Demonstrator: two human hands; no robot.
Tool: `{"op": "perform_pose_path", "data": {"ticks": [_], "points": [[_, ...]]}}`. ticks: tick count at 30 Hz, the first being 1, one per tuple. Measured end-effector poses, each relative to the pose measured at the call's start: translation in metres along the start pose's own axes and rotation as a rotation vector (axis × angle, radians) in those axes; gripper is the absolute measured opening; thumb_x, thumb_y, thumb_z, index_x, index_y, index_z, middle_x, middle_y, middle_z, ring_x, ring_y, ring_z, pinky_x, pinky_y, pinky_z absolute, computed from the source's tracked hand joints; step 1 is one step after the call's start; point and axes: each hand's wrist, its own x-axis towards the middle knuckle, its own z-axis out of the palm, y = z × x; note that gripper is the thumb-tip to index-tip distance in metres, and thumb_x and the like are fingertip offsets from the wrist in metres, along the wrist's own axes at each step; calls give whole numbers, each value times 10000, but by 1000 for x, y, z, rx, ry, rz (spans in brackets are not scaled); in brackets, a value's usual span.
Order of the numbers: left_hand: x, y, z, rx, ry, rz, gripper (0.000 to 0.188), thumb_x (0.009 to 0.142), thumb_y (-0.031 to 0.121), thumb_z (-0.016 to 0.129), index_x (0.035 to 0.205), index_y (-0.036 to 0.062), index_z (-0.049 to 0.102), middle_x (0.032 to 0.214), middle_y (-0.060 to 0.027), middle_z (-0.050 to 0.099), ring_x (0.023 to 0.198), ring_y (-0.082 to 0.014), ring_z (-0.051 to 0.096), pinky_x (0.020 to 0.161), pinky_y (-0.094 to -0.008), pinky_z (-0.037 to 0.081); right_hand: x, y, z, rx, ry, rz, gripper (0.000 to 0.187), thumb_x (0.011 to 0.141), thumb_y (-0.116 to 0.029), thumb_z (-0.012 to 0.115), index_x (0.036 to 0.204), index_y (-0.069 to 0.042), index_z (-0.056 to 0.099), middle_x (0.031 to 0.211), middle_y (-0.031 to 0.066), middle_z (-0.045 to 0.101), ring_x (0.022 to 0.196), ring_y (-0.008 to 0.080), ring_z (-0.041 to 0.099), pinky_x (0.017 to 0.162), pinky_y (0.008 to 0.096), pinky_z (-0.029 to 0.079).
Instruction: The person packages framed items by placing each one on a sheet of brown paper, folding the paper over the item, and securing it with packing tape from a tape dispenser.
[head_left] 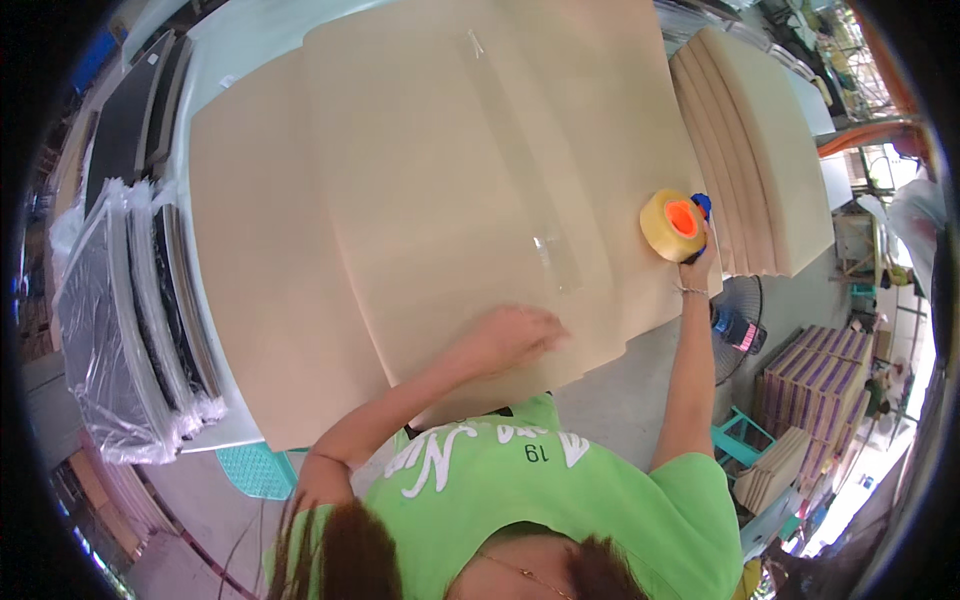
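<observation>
A large brown cardboard sheet with several fold lines lies flat across the table in front of me. A strip of clear tape runs along its middle, from the far part toward the near edge. My right hand grips a tape dispenser with a blue part and a wide roll of clear yellowish tape on an orange core, over the cardboard's right side. Above the near edge hangs my left hand, its fingers smeared by motion, near the strip's lower end.
Folded cardboard is stacked at the right. Dark panels and plastic-wrapped panels stand along the left edge of the table. Below are a teal stool, a fan and bundled cardboard on the floor.
</observation>
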Motion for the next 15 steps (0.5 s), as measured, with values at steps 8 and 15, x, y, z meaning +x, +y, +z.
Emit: {"op": "perform_pose_path", "data": {"ticks": [8,15], "points": [[6,170,-25,-934,70,749,276,960,93,444,1153,-52,578,1112,-229,623,1035,-367,603,943,-436,445,-17,4,-13,-1419,242,-705,443,976,-313,511,1316,-30,537,1260,179,544,1155,304,509,993,410,378],[37,203,-34,-389,522,857,304,829,171,714,1131,142,692,1105,-69,681,1106,-204,619,1058,-452,378,-85,-16,38,-1434,-122,-992,407,865,-62,628,1266,-127,609,1173,160,545,1160,333,455,970,432,364]]}}
